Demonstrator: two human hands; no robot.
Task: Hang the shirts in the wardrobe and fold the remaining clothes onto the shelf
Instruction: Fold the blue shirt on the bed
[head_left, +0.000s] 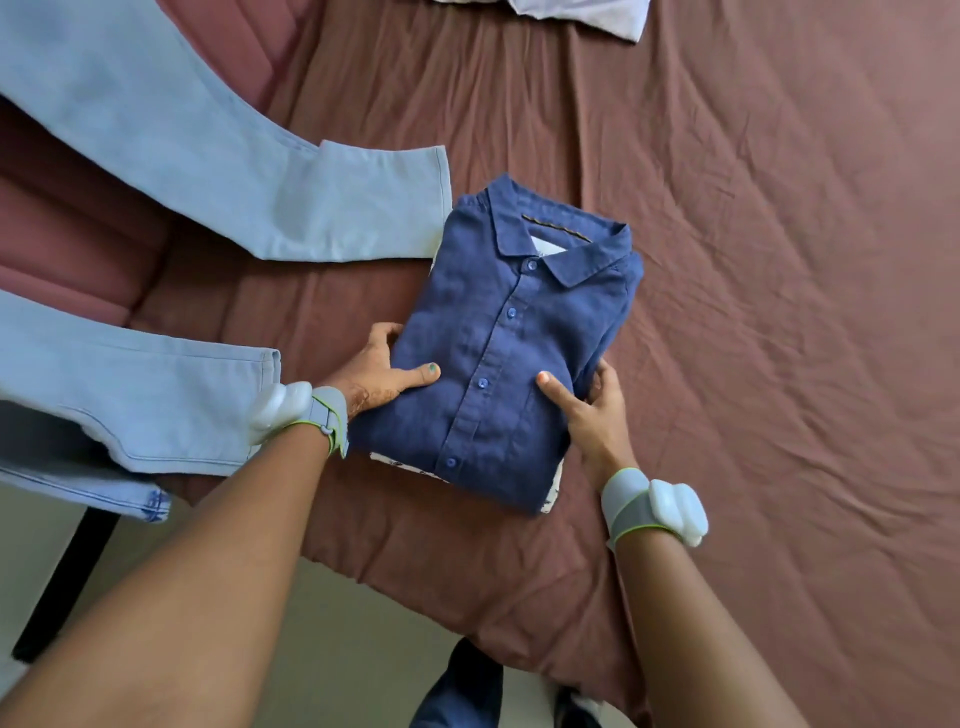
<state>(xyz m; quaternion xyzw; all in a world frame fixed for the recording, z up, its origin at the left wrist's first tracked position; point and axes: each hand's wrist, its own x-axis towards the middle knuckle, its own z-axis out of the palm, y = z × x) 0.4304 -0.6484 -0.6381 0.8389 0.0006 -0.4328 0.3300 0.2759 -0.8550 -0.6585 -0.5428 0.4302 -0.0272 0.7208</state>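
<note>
A folded dark blue button-up shirt (509, 353) lies collar-away on the bed, on top of a white patterned garment (551, 493) whose edges peek out at its near corners. My left hand (382, 369) grips the shirt's left edge, thumb on top and fingers tucked under. My right hand (597, 410) grips its right edge the same way. Both wrists wear grey bands with white devices.
Light blue jeans (171, 171) sprawl across the left, legs ending beside the shirt. A brown-maroon sheet (779, 260) covers the bed. A white cloth (587, 15) lies at the far edge. The floor and a dark bed leg (67, 582) show at the lower left.
</note>
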